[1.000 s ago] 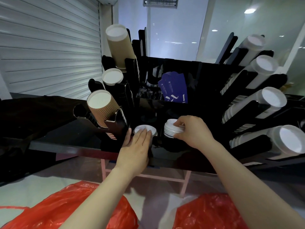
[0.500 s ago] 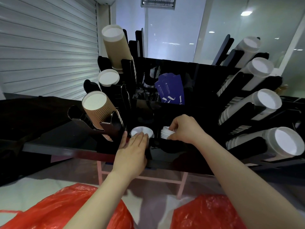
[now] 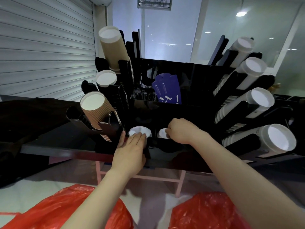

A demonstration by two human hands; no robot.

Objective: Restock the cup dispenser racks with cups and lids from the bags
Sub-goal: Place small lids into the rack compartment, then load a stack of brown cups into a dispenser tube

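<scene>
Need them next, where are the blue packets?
Head view, centre: the blue packets stand in the middle bin of the rack, between brown cups on the left and white cups on the right.

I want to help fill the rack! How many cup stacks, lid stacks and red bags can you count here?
cup stacks: 7
lid stacks: 2
red bags: 2
Total: 11
</scene>
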